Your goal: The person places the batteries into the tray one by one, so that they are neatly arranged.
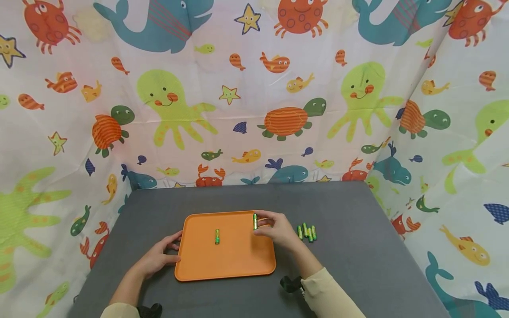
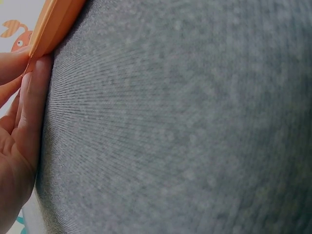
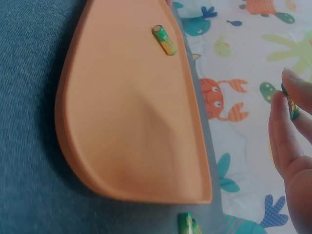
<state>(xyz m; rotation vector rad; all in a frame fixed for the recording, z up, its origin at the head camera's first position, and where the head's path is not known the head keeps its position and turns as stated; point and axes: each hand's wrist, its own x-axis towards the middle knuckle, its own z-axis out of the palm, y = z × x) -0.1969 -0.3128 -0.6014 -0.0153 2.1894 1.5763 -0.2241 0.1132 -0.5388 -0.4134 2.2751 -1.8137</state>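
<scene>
An orange tray (image 1: 226, 265) lies flat on the table. My left hand (image 1: 157, 256) is at its left edge, and in the left wrist view thumb and fingers hold the tray's rim (image 2: 56, 29). Between thumb and fingertips, my right hand (image 1: 278, 227) pinches a green-and-yellow battery (image 1: 255, 221) upright, above the tray's right part. In the right wrist view the fingers partly hide this battery (image 3: 293, 108). Another such battery (image 1: 217, 236) lies on the tray, left of its middle.
Several more green-and-yellow batteries (image 1: 310, 234) lie close together on the grey table (image 1: 338, 265), right of the tray. Behind and beside the table hangs a white curtain (image 1: 238, 154) printed with sea animals. A dark strap device (image 1: 292, 285) sits at my right wrist.
</scene>
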